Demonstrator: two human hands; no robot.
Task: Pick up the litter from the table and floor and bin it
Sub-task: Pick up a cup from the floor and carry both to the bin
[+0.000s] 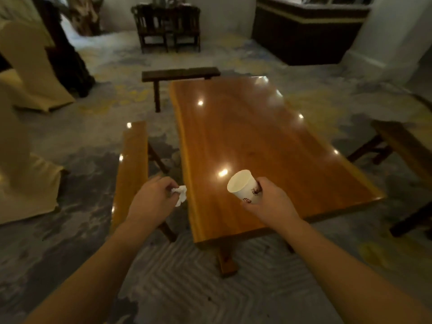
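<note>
Holding one white paper cup tilted on its side, mouth toward the camera, the right hand wraps its fingers around the cup's base above the near end of the glossy wooden table, while the left hand pinches one crumpled white tissue in closed fingertips over the gap between the table and the orange bench to its left. Dark printed marks on the cup are too blurred to read. Three benches show, the right one cut off by the frame edge.
</note>
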